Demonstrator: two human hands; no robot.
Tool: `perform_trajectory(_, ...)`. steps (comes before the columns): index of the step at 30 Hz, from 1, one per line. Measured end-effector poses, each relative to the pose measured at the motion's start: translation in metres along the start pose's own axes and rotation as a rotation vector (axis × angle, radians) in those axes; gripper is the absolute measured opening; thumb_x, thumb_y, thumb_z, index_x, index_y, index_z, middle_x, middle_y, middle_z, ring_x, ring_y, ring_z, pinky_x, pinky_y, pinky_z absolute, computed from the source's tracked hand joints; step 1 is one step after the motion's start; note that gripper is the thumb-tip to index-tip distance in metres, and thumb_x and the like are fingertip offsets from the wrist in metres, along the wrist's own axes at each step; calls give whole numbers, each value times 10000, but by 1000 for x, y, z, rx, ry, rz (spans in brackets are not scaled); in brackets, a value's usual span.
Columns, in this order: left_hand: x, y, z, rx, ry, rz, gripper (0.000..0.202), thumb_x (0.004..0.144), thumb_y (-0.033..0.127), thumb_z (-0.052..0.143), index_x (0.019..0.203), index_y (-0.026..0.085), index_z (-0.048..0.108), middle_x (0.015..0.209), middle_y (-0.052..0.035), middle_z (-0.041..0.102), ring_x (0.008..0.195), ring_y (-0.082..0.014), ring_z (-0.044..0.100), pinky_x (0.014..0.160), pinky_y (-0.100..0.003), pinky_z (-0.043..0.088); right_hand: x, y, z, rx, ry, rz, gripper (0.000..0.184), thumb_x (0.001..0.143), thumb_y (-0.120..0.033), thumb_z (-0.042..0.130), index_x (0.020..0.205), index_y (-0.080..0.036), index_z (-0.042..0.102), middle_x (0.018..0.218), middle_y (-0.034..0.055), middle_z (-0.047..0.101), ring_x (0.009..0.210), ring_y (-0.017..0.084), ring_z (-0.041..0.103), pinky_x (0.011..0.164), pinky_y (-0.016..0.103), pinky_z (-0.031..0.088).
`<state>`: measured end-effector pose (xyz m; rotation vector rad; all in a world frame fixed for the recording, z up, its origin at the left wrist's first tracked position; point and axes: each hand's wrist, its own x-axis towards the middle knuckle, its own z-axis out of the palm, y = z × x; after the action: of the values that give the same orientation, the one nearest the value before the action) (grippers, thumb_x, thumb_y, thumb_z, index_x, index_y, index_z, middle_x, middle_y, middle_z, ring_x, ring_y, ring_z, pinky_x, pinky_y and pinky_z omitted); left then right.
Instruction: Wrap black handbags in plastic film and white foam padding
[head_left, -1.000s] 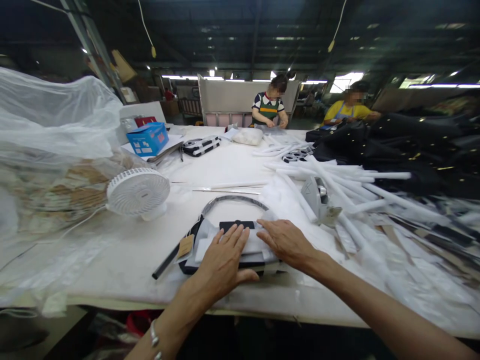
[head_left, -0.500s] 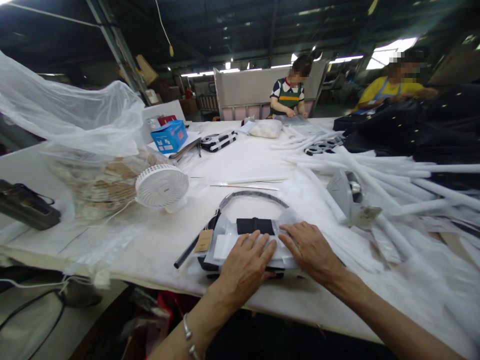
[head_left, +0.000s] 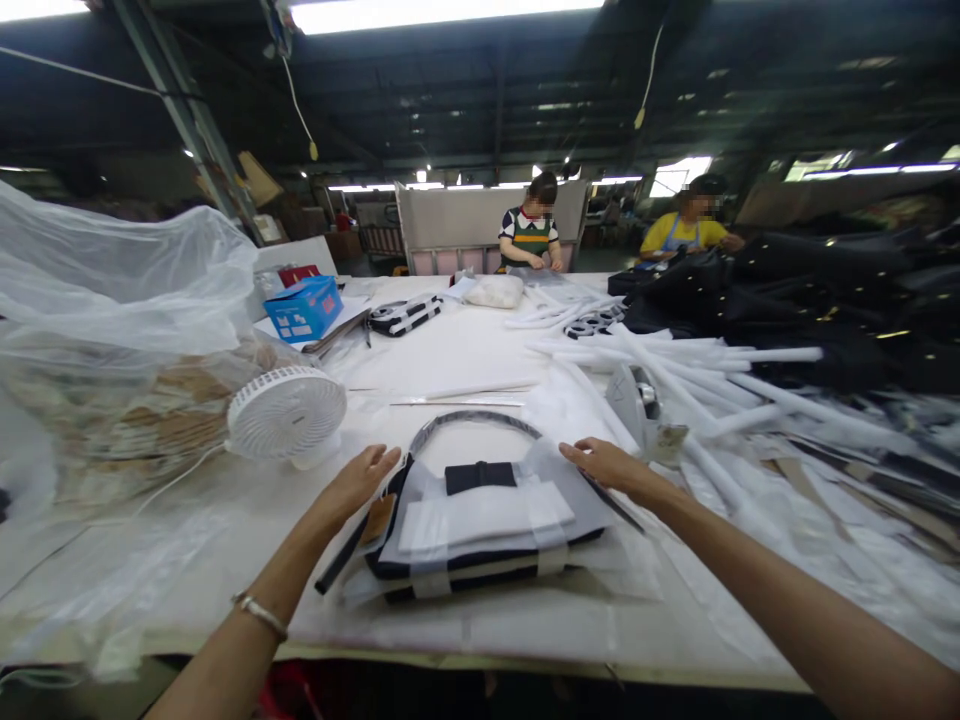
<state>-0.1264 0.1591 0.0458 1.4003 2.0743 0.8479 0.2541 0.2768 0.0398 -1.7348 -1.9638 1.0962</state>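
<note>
A black-and-white handbag (head_left: 487,562) lies near the table's front edge, partly wrapped in translucent film. Its curved handle (head_left: 474,416) points away from me, also covered in film. On the bag's face are a white padding sheet (head_left: 491,515) and a black strap piece (head_left: 480,477). A brown tag (head_left: 377,518) hangs at its left side, above a dark strap end. My left hand (head_left: 366,475) is at the bag's upper left corner, fingers loosely bent and apart. At the upper right corner, my right hand (head_left: 604,462) has its fingers stretched toward the film.
On the left stand a white fan (head_left: 286,412), a large plastic bag of brown tags (head_left: 165,410) and a blue box (head_left: 304,308). White foam tubes (head_left: 675,365) and a metal tape dispenser (head_left: 634,400) lie right. Black bags (head_left: 787,290) are piled behind; two people work across the table.
Both hands have lifted off the bag's face and moved apart to its two upper corners. The white sheet now shows fully. My view has shifted right and tilted up.
</note>
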Motion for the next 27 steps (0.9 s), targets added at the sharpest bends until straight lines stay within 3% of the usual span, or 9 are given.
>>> perform_trajectory(2,13,-5,3,-39,-76,-39,563,764,673,507,899,154,679,895,-119,724,870,-308,671,696,-361,514,5,-3,4,66,-88,21,541,838,-619,534,957,-115,688,955,169,732,864,289,695,709,401,544)
perform_trajectory(5,23,-5,13,-105,-132,-88,545,688,690,603,771,158,687,769,-97,707,763,-289,647,602,-328,477,6,-6,14,177,-211,8,540,796,-661,566,849,-139,694,863,122,747,802,256,705,627,336,549)
perform_trajectory(9,25,1,25,-237,-170,-108,477,623,622,698,712,154,681,740,-79,696,733,-257,631,622,-314,476,0,-5,24,288,-293,-23,476,757,-590,646,924,-147,694,936,119,752,858,267,709,676,337,562)
perform_trajectory(12,16,9,21,-335,-155,-74,477,619,598,710,725,135,668,674,-56,657,651,-224,603,587,-304,465,-11,-8,21,350,-236,-115,500,738,-528,690,1060,-148,659,1046,105,735,949,281,692,767,350,556)
perform_trajectory(17,-25,32,-16,-421,24,121,523,685,516,735,1052,155,646,910,-41,671,846,-208,613,769,-292,481,-39,-23,0,386,20,-395,567,705,-419,733,1188,-172,567,1131,107,689,1055,304,636,921,398,504)
perform_trajectory(20,-53,42,-29,-362,139,292,564,711,465,741,1177,179,602,1056,-63,656,948,-233,607,843,-331,482,-50,-20,-4,368,64,-488,522,702,-369,726,1162,-189,557,1088,93,688,1031,311,632,919,425,497)
perform_trajectory(23,-70,40,-24,-293,115,377,522,733,428,724,1177,187,593,1111,-80,650,1028,-268,597,926,-388,461,-50,-5,1,296,40,-509,467,719,-333,707,1136,-182,561,1075,86,684,1025,302,629,928,436,487)
perform_trajectory(27,-78,29,-13,-319,7,333,547,701,361,752,1181,183,560,1110,-84,655,1041,-284,600,943,-399,452,-49,7,6,385,-25,-512,659,688,-361,765,1259,-172,494,1267,125,614,1181,298,568,1025,426,430)
